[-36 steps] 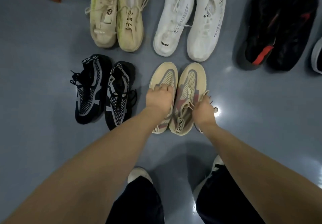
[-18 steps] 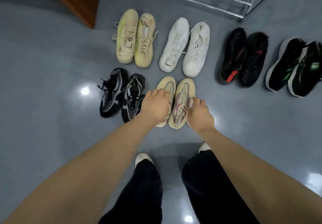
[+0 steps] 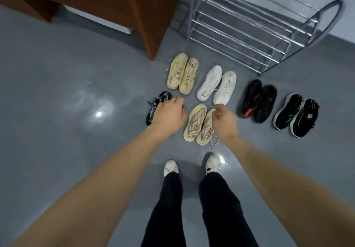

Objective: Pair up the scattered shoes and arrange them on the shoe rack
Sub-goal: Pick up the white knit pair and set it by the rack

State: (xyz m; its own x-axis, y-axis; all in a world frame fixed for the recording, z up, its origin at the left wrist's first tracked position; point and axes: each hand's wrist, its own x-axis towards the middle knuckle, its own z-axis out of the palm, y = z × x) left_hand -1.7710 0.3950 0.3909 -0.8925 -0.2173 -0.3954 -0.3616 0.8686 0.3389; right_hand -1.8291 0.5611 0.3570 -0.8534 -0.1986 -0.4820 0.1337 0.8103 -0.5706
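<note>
Several pairs of shoes stand side by side on the grey floor. The beige-and-pink pair (image 3: 194, 123) lies straight ahead, between my hands. My left hand (image 3: 169, 114) hovers with loosely curled fingers over the black-and-grey mesh pair (image 3: 153, 108), hiding most of it. Holding nothing, my right hand (image 3: 224, 120) hangs with its fingers loosely curled over the toe of the right beige shoe. Behind them are a yellow-beige pair (image 3: 180, 73) and a white pair (image 3: 215, 85). To the right are a black-and-red pair (image 3: 257, 100) and a black-and-green pair (image 3: 295, 114). The metal shoe rack (image 3: 240, 29) stands behind the shoes with bare rails.
A brown wooden piece of furniture (image 3: 124, 6) stands at the back left, its corner close to the yellow-beige pair and the rack's left side. My own feet in white shoes (image 3: 171, 168) stand just short of the beige pair. Bare grey floor stretches to the left.
Both hands have let go of the beige-and-pink pair and risen. The left hand has shifted left over the black mesh pair. The view has pulled up and back, bringing the rack into sight.
</note>
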